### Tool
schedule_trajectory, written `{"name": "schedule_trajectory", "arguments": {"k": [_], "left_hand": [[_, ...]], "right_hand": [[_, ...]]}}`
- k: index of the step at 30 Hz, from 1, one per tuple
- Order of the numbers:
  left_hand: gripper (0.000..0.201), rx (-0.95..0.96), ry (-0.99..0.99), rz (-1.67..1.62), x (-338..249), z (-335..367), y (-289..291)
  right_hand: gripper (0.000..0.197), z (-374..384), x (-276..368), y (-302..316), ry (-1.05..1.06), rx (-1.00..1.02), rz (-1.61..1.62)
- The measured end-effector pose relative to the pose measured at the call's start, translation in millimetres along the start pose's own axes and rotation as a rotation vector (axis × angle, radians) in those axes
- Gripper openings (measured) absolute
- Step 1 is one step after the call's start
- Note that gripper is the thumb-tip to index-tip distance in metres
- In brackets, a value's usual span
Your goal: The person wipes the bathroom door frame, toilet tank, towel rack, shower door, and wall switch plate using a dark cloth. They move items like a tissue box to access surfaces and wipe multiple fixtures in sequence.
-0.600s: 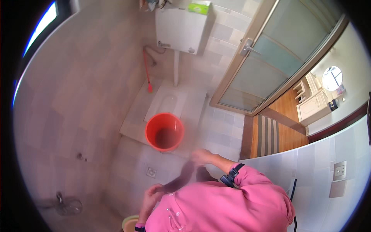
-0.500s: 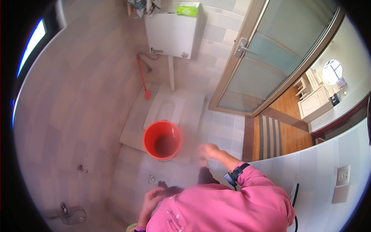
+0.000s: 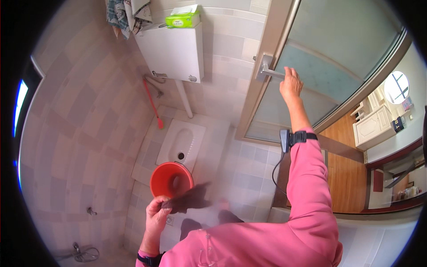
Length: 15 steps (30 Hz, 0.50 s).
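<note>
My left hand (image 3: 155,217) is closed on one end of a dark brown cloth (image 3: 190,200). The rest of the cloth spreads to the right, over the near edge of a red bucket (image 3: 159,181) on the floor. My right arm stretches far forward, and its hand (image 3: 292,84) is at the free end of a silver lever door handle (image 3: 269,71), fingers curled against it. That handle belongs to a frosted glass door (image 3: 327,73) with a beige frame. Each wrist wears a black strap; a cable hangs from the right one.
Beyond the bucket lies a white squat toilet (image 3: 183,138) below a white cistern (image 3: 171,51) carrying a green tissue pack (image 3: 183,18). A red long-handled brush (image 3: 153,107) leans left of it. Wooden floor (image 3: 344,178) shows through the doorway at right.
My right hand has risen from beside the bucket to the door handle. My left hand has come forward from near my body, and the dark cloth now shows in it. The view has shifted.
</note>
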<state>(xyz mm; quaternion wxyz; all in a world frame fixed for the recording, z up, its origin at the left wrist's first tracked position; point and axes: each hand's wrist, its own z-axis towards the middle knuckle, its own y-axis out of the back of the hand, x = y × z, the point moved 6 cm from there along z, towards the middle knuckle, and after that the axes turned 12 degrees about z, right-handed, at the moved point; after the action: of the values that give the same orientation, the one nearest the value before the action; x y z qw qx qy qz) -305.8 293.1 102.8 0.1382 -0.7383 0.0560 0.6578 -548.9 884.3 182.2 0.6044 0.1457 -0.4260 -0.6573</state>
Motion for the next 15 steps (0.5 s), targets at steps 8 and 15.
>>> {"name": "schedule_trajectory", "arguments": {"k": [8,15], "left_hand": [[0.026,0.218,-0.142,0.063,-35,132,-115],[0.029,0.558,-0.164,0.025,-46,237,-226]], "right_hand": [[0.034,-44,15,15,0.232,-0.032,0.596],[0.069,-170,74,21,-0.127,0.664,1.511]]}}
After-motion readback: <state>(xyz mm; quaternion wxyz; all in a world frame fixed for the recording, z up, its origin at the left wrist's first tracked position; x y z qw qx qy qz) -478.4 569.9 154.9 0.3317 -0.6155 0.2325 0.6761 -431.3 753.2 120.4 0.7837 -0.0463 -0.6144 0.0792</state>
